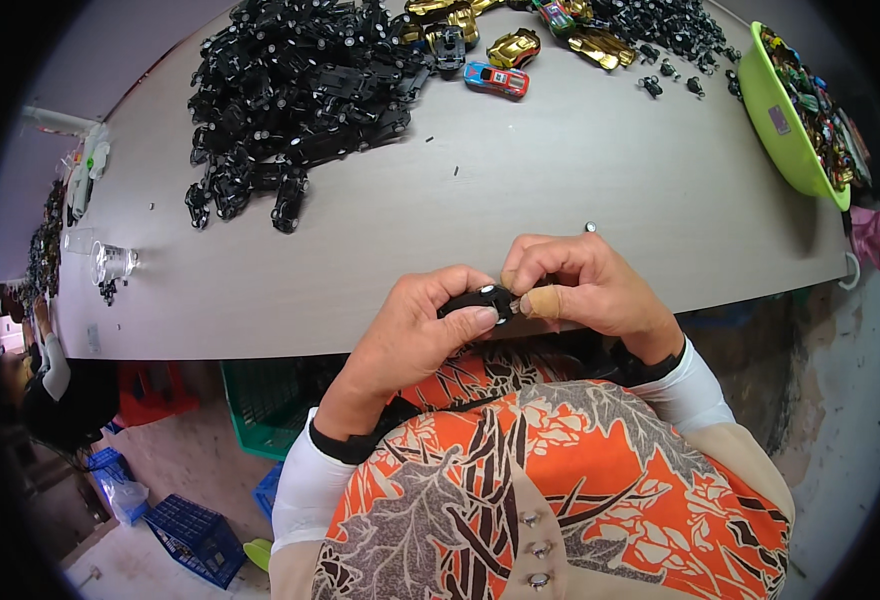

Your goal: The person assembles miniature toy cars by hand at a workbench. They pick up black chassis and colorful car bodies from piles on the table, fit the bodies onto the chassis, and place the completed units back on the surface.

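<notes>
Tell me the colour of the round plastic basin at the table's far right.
Lime green round plastic basin, clearest in the head view.

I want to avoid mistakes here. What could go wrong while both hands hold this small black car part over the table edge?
1. The black car part is pinched between the left hand and right hand just past the table edge; if it slips, it may fall to the floor.
2. A small loose piece lies near the right hand and might be knocked off.
3. The bandaged fingertip may grip less surely.
</notes>
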A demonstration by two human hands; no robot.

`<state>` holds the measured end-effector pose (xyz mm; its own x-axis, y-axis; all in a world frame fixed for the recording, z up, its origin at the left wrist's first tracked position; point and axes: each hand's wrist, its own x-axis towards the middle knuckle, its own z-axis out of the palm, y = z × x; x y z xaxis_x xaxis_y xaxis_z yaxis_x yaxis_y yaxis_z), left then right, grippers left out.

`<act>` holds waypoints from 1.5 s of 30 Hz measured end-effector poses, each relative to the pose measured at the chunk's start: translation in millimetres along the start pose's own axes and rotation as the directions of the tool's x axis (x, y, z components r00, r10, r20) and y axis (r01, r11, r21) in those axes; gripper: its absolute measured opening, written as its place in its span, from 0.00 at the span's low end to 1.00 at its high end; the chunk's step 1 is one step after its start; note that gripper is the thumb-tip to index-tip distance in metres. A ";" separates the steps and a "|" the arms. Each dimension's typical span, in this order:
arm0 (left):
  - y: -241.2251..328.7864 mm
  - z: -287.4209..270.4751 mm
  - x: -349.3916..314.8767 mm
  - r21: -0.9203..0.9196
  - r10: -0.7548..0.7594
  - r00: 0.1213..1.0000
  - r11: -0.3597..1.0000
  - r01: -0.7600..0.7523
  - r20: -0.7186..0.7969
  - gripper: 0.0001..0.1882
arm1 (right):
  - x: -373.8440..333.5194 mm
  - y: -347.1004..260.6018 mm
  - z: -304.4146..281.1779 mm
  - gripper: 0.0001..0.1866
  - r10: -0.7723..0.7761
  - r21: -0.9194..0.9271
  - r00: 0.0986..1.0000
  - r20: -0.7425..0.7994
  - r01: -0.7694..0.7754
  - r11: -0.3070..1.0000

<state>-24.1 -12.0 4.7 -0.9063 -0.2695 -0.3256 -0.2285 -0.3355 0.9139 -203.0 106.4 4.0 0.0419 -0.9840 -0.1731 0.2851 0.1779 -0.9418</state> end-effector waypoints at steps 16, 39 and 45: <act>3.1 9.0 -1.6 0.080 0.035 0.984 0.997 -0.022 -0.176 0.15 | 7.7 19.2 12.8 0.05 -0.057 -0.093 0.981 -0.184 0.040 0.995; -3.3 3.4 -14.0 -0.018 0.067 0.994 0.997 -0.069 -0.086 0.07 | 7.7 -12.0 19.2 0.03 -0.046 -0.062 0.999 -0.022 0.044 0.997; -2.2 8.7 -20.7 0.214 0.134 0.987 0.970 -0.113 -0.085 0.07 | 5.7 -4.9 20.7 0.04 -0.077 -0.316 0.997 -0.029 0.064 0.947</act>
<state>-8.0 2.2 11.6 -0.8950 -0.3881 -0.2198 -0.1955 -0.1016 0.9754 -184.4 99.8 13.6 -0.0083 -0.9941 -0.1083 -0.0297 0.1085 -0.9937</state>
